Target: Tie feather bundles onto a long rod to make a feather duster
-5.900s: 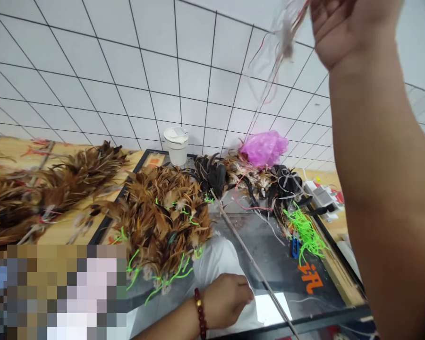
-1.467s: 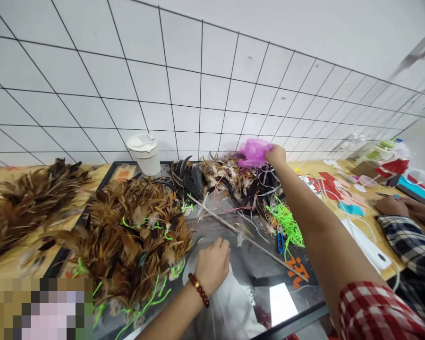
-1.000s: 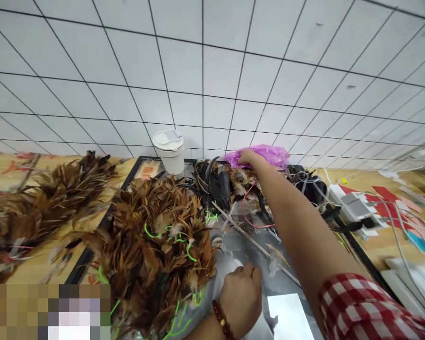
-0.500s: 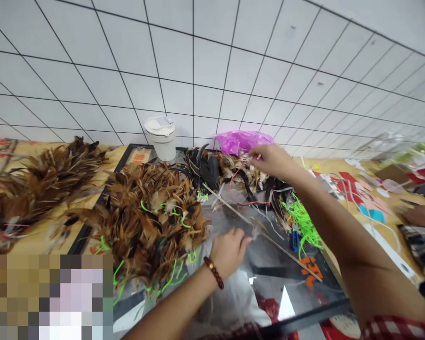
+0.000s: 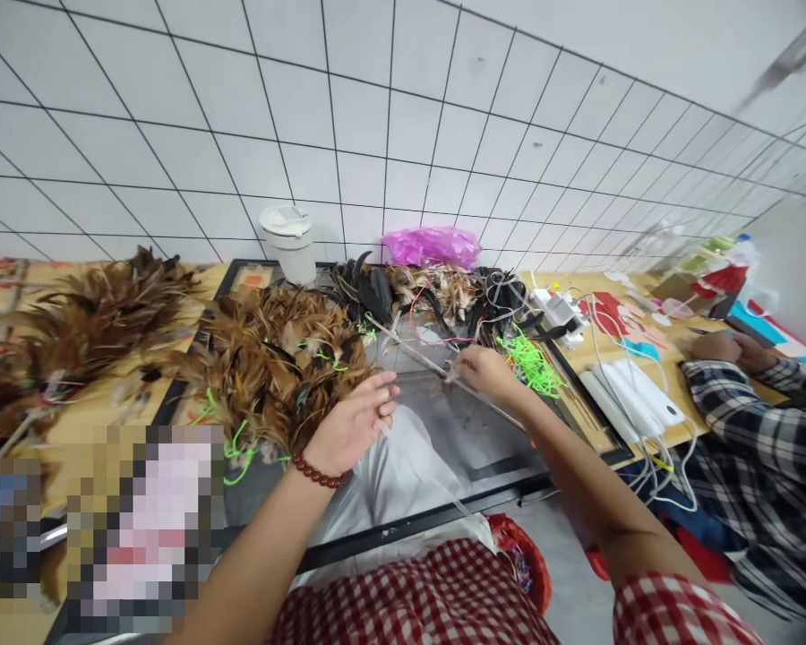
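- Head view: right hand (image 5: 487, 372), grip closed on thin stick (image 5: 407, 347), at 1 o'clock from left hand (image 5: 353, 425).
- Left hand open, empty; brown feather pile (image 5: 275, 358) at its 10 o'clock.
- Stick looks bare; judged early.

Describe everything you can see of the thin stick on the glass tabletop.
The thin stick is long, straight, slender and pale, wood or bamboo by its look. It lies flat and diagonal on the glass tabletop, its far end among the dark feathers, its near end toward the table's front edge. The right hand rests on its middle, fingers curled; whether they grip it is unclear. The left hand hovers open, apart from it.
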Demonstrator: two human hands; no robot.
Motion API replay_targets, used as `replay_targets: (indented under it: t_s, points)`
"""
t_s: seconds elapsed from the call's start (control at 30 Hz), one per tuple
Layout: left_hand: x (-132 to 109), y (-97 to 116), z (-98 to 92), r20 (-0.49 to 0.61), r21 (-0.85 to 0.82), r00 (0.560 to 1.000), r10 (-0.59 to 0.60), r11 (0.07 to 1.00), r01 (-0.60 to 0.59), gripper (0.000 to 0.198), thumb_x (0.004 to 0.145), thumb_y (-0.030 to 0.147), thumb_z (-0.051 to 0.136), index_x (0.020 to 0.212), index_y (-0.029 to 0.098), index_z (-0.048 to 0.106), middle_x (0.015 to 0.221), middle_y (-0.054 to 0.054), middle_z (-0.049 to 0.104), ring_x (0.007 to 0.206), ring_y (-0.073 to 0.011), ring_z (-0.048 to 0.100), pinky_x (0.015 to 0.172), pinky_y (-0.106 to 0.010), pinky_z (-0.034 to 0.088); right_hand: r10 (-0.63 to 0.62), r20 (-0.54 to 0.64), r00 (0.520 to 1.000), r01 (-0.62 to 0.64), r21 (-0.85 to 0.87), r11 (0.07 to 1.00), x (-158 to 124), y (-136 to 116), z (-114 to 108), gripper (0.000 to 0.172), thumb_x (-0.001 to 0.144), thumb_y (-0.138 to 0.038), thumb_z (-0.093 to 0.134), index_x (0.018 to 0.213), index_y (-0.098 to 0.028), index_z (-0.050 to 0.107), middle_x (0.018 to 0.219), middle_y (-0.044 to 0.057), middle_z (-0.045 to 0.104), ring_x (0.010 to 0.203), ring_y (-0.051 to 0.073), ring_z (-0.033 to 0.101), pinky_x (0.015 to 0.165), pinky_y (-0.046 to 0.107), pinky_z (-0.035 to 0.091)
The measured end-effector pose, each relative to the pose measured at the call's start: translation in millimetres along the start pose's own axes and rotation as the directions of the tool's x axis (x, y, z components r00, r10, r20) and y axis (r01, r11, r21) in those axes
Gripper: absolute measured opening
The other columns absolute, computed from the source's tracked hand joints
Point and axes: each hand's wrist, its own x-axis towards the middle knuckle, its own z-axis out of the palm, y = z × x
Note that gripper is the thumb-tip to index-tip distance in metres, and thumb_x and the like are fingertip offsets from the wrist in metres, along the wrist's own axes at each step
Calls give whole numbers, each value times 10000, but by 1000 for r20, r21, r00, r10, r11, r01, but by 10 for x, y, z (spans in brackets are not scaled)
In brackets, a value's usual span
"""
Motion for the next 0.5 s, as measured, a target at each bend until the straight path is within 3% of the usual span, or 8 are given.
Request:
replay_targets:
  t_s: [0.13, 0.23, 0.33, 0.43, 0.5]
  points:
    - [-246, -117, -82, 63, 19, 990, 126, 992, -127, 708, 477, -53, 638, 1131, 216, 601, 1104, -68, 554, 810, -108, 490, 608, -190, 404, 69, -214, 974, -8, 275, 962, 377, -115, -57, 179, 794, -242, 511, 819, -141, 657, 765, 28, 659, 694, 134, 567, 687, 242, 418]
    - [-328, -234, -132, -26, 125, 977, 213, 970, -208, 701, 485, -47, 632, 1132, 222, 606, 1111, -54, 540, 825, -101, 470, 619, -181, 389, 145, -264, 953, -21, 423, 906, 704, -293, -36, 181, 758, -290, 553, 784, -139, 649, 717, 13, 650, 644, 122, 553, 652, 231, 421]
    - [-378, -351, -155, -92, 278, 962, 259, 934, -225, 582, 532, -15, 650, 1076, 192, 639, 1066, -59, 550, 839, -111, 464, 644, -189, 388, 202, -307, 930, -38, 465, 884, 1031, -397, -47, 204, 780, -277, 516, 821, -129, 650, 768, 33, 667, 700, 130, 584, 692, 232, 438]
    - [-425, -437, -171, -115, 406, 954, 277, 890, -209, 491, 552, 10, 663, 1015, 173, 671, 940, -48, 564, 812, -118, 467, 673, -208, 396, 324, -368, 871, -147, 434, 889, 1215, -329, -135, 299, 816, -274, 491, 1038, -111, 608, 1007, 94, 667, 868, 153, 611, 766, 245, 448]
    - [-444, -466, -187, -162, 440, 939, 304, 874, -207, 433, 552, 28, 675, 962, 165, 687, 859, -30, 556, 775, -111, 467, 677, -211, 396, 307, -338, 890, -208, 298, 932, 1152, -246, -171, 390, 796, -319, 563, 1124, -109, 563, 1117, 129, 634, 972, 183, 597, 818, 269, 440]
